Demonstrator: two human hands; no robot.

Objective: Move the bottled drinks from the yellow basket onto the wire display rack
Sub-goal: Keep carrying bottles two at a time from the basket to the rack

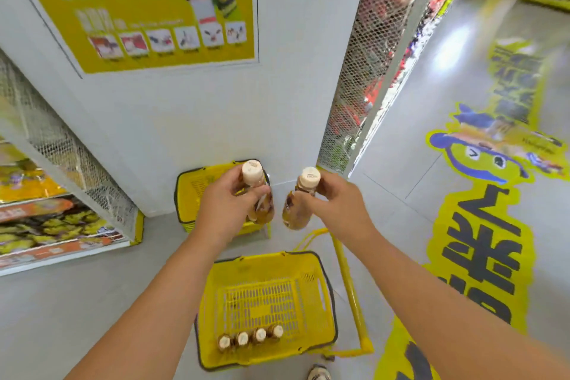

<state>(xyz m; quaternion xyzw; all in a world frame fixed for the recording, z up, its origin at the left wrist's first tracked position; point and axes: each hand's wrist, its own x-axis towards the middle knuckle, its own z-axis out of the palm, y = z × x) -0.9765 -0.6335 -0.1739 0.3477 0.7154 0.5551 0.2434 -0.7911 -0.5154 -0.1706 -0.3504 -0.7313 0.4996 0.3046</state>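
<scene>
Your left hand (pixel 229 203) is clamped round the neck of one bottle (pixel 258 194), fingers curled just under its pale cap. Your right hand (pixel 336 203) grips a second bottle (pixel 297 203) the same way, thumb and fingers wrapped below the cap. Both bottles hold brown drink and sit roughly upright, tilted slightly toward each other at the base, close but not touching. You hold them in the air above the floor, in front of a white wall panel (pixel 216 102). Below your arms the yellow basket (pixel 311 302) stands on the floor, its long yellow handle (pixel 348 281) along its right side. Four more bottles (pixel 250 338) stand in a row against its near wall, caps up, touching or nearly so. A second yellow basket (pixel 191 191) sits farther off against the wall, partly hidden behind your left hand. Mesh rack (pixel 364 71) runs up on the right, packed with blurred goods; another mesh rack (pixel 61 148) on the left with yellow packs on its shelves. Yellow poster (pixel 129 18) on the wall. Yellow cartoon decal (pixel 481 225) on the floor right. Shoe toe (pixel 319 373) at bottom edge.
</scene>
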